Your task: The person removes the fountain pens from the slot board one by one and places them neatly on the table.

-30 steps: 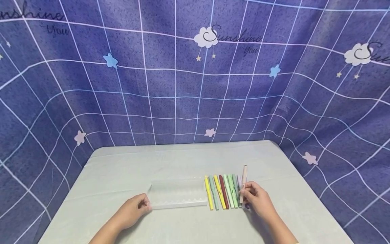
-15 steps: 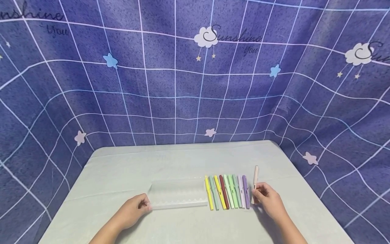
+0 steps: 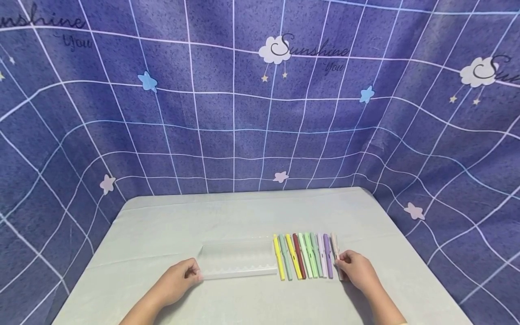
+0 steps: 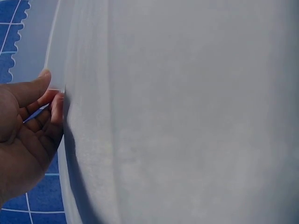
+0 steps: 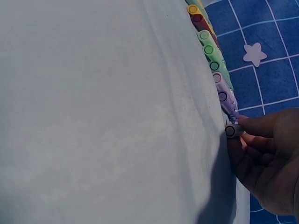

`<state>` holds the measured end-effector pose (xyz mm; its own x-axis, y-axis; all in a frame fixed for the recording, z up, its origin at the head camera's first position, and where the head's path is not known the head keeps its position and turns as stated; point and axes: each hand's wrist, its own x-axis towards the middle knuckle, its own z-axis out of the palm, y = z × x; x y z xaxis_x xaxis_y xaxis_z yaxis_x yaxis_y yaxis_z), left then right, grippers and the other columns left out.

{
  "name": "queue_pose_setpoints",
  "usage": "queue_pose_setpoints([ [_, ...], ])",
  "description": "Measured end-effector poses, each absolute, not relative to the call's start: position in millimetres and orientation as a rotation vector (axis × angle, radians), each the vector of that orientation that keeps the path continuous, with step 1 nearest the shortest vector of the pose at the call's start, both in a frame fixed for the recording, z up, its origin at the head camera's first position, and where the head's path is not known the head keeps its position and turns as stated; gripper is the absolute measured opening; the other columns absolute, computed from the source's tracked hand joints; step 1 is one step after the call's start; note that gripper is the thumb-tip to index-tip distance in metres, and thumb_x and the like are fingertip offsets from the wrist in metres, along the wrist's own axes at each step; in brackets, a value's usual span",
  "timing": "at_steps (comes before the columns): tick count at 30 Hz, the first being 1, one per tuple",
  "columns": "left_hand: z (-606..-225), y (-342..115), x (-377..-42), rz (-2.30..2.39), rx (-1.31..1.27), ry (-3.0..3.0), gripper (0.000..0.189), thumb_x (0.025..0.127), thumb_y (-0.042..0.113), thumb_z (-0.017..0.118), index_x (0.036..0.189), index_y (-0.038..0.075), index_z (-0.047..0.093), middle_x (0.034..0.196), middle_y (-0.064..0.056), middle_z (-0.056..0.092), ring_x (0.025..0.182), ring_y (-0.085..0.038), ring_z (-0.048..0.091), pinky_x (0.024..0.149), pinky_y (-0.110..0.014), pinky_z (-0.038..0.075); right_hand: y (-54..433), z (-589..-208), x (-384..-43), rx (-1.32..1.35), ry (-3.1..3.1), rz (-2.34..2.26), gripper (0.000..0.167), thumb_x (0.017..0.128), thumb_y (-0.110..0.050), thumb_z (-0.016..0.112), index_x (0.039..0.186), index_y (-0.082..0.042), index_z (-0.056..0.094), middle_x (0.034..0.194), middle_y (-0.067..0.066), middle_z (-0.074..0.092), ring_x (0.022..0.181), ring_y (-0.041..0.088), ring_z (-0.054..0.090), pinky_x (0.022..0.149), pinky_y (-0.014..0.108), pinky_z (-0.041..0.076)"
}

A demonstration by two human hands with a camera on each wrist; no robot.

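My left hand (image 3: 178, 280) pinches the near left corner of a clear plastic pen rack (image 3: 239, 272) with a scalloped ridge; in the left wrist view thumb and fingers close on its end. My right hand (image 3: 357, 268) pinches a pale pink pen (image 3: 335, 243) at the right end of a row of pens. That pen lies beside a purple pen (image 3: 327, 253), low at the table; its round end shows in the right wrist view. Further left in the row lie a lilac pen (image 3: 321, 248), several green ones, a dark red pen (image 3: 298, 253) and a yellow pen (image 3: 278, 257).
A pale cloth covers the table (image 3: 243, 212). Behind and on both sides hangs a blue curtain (image 3: 227, 149) with a grid, stars and clouds. The row of pens starts right at the rack's right end.
The right hand has moved right past the purple pen and lowered the pale pink pen from raised and upright to lying at the row's end. The left hand and rack stay put.
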<state>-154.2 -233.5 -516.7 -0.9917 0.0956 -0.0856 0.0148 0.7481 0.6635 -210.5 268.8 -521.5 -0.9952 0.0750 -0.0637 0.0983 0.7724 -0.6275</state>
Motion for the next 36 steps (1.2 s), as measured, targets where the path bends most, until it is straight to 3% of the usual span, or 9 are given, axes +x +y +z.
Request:
queue_pose_setpoints([
  [7, -515.8, -233.3, -154.5, 1.066, 0.104, 2.834, 0.017, 0.088, 0.026, 0.070, 0.086, 0.019, 0.055, 0.076, 0.006, 0.053, 0.068, -0.008, 0.046, 0.064, -0.024, 0.038, 266.9, -522.2, -211.2, 0.172, 2.929, -0.974, 0.019, 0.090, -0.024, 0.068, 0.090, -0.006, 0.065, 0.064, -0.001, 0.058, 0.059, 0.014, 0.053, 0.053, 0.029, 0.044],
  [18, -516.0, -234.2, -156.9, 1.090, 0.126, 2.808, 0.017, 0.089, 0.028, 0.069, 0.088, 0.018, 0.056, 0.078, 0.006, 0.054, 0.070, -0.009, 0.047, 0.065, -0.024, 0.039, 265.0, -519.5, -215.8, 0.156, 2.982, -0.821, 0.022, 0.089, -0.029, 0.070, 0.085, -0.008, 0.063, 0.070, -0.001, 0.059, 0.066, 0.016, 0.053, 0.058, 0.031, 0.042],
  [32, -516.0, -236.9, -158.0, 1.114, 0.038, 2.787, 0.017, 0.089, 0.032, 0.070, 0.090, 0.018, 0.060, 0.081, 0.006, 0.058, 0.076, -0.011, 0.051, 0.072, -0.028, 0.043, 262.4, -509.6, -218.7, 0.141, 3.015, -0.809, 0.030, 0.095, -0.037, 0.060, 0.094, -0.008, 0.065, 0.067, -0.001, 0.059, 0.062, 0.016, 0.053, 0.058, 0.033, 0.041],
  [36, -511.0, -242.4, -163.0, 1.175, 0.013, 2.794, 0.020, 0.091, 0.036, 0.067, 0.097, 0.017, 0.063, 0.085, 0.005, 0.061, 0.077, -0.011, 0.056, 0.071, -0.028, 0.046, 258.2, -494.6, -219.9, 0.072, 3.116, -0.808, 0.030, 0.096, -0.038, 0.059, 0.100, -0.010, 0.066, 0.076, -0.001, 0.065, 0.068, 0.015, 0.057, 0.064, 0.038, 0.045],
])
